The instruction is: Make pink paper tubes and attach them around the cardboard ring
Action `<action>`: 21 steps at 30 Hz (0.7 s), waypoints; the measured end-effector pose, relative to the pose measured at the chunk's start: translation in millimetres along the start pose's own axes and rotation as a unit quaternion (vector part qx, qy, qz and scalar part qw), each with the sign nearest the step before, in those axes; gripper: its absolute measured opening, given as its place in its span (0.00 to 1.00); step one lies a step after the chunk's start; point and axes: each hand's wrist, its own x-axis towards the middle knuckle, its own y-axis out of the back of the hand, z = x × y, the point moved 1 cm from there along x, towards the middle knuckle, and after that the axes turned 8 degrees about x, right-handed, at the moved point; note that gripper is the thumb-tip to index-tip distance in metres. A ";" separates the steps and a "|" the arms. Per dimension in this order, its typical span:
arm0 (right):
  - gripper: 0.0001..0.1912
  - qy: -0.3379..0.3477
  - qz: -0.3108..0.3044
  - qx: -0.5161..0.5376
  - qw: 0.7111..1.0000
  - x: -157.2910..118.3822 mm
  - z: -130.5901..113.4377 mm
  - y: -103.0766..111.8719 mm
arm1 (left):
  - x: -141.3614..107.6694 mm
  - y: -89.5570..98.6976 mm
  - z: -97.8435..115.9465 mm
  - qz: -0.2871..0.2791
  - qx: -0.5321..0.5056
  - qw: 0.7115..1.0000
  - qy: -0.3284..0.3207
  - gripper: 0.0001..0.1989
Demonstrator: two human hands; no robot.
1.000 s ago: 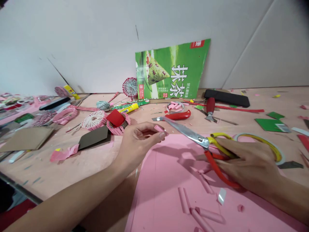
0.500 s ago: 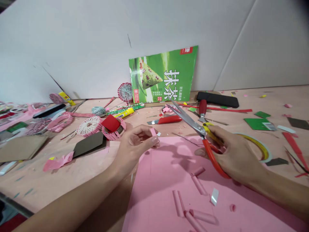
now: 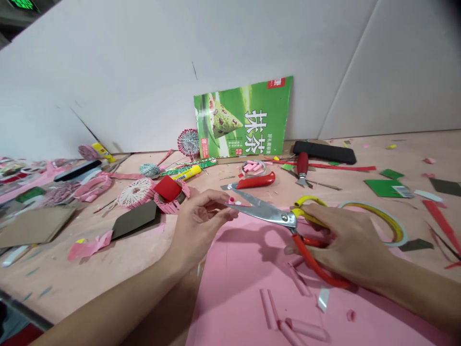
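My left hand (image 3: 201, 223) sits just below centre, thumb and fingertips pinched almost together on a small pink roll (image 3: 232, 199). At four o'clock my right hand (image 3: 347, 242) is curled through the handles of the scissors (image 3: 286, 218), metal blades parted, tips beside the roll; whether they touch it I can't tell. A smooth pink sheet (image 3: 234, 278) spreads toward five o'clock, its left edge slanting down right of my left forearm, slim tubes (image 3: 306, 329) scattered on its near part. Room is tight at twelve, where a red-handled cutter (image 3: 256, 180) lies near the blades; at eight, paint-flecked table (image 3: 72, 288) gives more space before its dark edge. A tape ring (image 3: 399, 228) sits toward three, and a glossy green card (image 3: 236, 122) leans at twelve against the white wall (image 3: 108, 62)
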 end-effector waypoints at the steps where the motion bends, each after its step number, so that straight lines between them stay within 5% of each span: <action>1: 0.23 0.002 0.000 0.005 1.000 -0.6 0.7 -0.4 | -0.1 0.1 0.1 -0.003 0.008 1.000 -0.008 0.06; 21: 0.25 0.025 -0.004 -0.012 1.000 -4.0 -0.6 0.3 | 0.1 -2.2 1.8 -0.025 0.052 0.998 -0.022 0.08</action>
